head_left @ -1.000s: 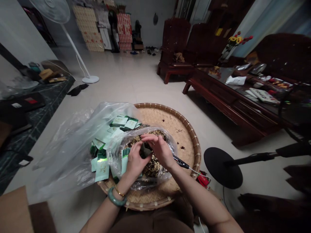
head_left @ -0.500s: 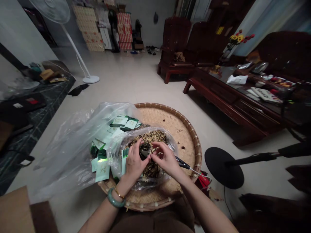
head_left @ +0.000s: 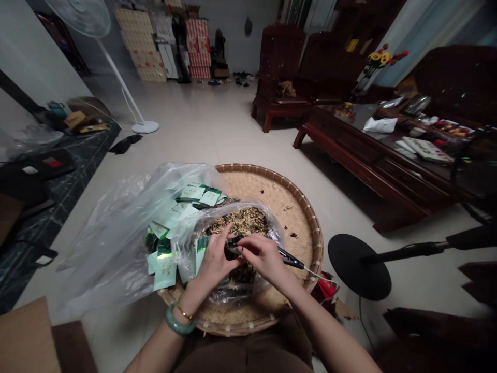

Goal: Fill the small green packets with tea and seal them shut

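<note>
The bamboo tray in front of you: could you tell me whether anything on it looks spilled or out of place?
Yes: a few dark flecks lie loose on the bare weave of the bamboo tray, outside the clear plastic bag of dried plant material. They look like spillage, though they are too small to identify.

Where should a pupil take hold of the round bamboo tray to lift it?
Probably by the tray's raised woven rim, coming from the right: that stretch is bare and stands up as a lip for the fingers, while the plastic bag and green packets crowd the left.
</note>
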The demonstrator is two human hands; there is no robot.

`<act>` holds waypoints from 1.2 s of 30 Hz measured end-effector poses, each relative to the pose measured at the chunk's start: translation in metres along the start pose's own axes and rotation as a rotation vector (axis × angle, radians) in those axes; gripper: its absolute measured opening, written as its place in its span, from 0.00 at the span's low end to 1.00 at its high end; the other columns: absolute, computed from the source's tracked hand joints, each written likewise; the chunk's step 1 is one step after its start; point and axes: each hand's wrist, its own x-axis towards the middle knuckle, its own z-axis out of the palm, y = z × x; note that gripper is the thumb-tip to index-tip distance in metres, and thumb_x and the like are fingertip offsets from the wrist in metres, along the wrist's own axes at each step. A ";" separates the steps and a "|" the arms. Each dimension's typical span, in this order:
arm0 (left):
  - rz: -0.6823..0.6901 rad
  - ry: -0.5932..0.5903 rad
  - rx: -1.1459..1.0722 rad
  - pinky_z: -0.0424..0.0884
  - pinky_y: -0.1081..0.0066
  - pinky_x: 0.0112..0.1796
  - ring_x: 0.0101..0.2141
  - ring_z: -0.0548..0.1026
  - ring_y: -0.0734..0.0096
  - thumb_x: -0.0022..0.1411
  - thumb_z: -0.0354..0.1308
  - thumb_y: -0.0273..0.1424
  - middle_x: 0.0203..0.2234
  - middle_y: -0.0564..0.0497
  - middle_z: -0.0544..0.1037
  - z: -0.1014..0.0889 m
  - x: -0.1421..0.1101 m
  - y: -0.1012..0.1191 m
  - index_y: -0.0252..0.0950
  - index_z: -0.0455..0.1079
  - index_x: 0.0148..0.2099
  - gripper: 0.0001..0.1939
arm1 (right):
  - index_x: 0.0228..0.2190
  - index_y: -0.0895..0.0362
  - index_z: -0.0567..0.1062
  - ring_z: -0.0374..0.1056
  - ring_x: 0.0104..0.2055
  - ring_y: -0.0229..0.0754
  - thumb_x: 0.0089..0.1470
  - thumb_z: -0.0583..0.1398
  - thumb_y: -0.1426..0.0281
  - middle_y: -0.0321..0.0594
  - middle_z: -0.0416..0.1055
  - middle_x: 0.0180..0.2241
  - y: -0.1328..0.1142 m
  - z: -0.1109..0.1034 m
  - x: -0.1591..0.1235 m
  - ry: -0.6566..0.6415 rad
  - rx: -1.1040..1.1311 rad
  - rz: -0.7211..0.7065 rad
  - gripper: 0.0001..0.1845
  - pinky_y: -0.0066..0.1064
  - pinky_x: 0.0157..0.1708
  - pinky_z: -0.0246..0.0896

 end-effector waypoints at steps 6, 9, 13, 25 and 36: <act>0.067 -0.140 -0.075 0.69 0.62 0.38 0.37 0.72 0.61 0.50 0.67 0.31 0.34 0.49 0.79 -0.016 0.007 -0.010 0.43 0.75 0.44 0.16 | 0.32 0.51 0.81 0.68 0.29 0.41 0.52 0.62 0.67 0.39 0.74 0.28 0.004 -0.014 0.004 0.128 0.217 0.083 0.06 0.32 0.28 0.64; 0.064 -0.125 -0.090 0.69 0.61 0.38 0.37 0.72 0.61 0.49 0.68 0.31 0.32 0.49 0.78 -0.016 0.008 -0.012 0.42 0.76 0.40 0.13 | 0.39 0.50 0.80 0.69 0.37 0.44 0.50 0.64 0.66 0.42 0.73 0.37 0.004 -0.024 0.007 0.210 0.208 0.127 0.11 0.34 0.34 0.67; 0.046 -0.102 -0.129 0.69 0.62 0.38 0.37 0.72 0.61 0.49 0.67 0.30 0.31 0.49 0.78 -0.012 0.009 -0.006 0.40 0.76 0.36 0.09 | 0.51 0.47 0.72 0.63 0.53 0.49 0.43 0.69 0.66 0.44 0.68 0.51 0.003 -0.027 0.006 -0.051 0.072 0.010 0.32 0.41 0.49 0.63; -0.366 -0.054 -0.508 0.53 0.76 0.20 0.17 0.58 0.79 0.51 0.63 0.41 0.11 0.60 0.58 -0.010 0.014 -0.002 0.34 0.62 0.14 0.22 | 0.27 0.55 0.77 0.63 0.23 0.36 0.46 0.65 0.65 0.34 0.71 0.23 0.018 -0.002 0.005 0.114 0.389 0.283 0.06 0.26 0.20 0.59; -0.364 0.154 -0.768 0.73 0.68 0.37 0.36 0.77 0.66 0.52 0.62 0.37 0.35 0.48 0.78 -0.013 0.012 -0.002 0.37 0.67 0.44 0.18 | 0.29 0.53 0.77 0.70 0.32 0.42 0.51 0.64 0.70 0.39 0.74 0.29 0.014 0.008 -0.031 0.201 0.085 0.039 0.01 0.32 0.30 0.65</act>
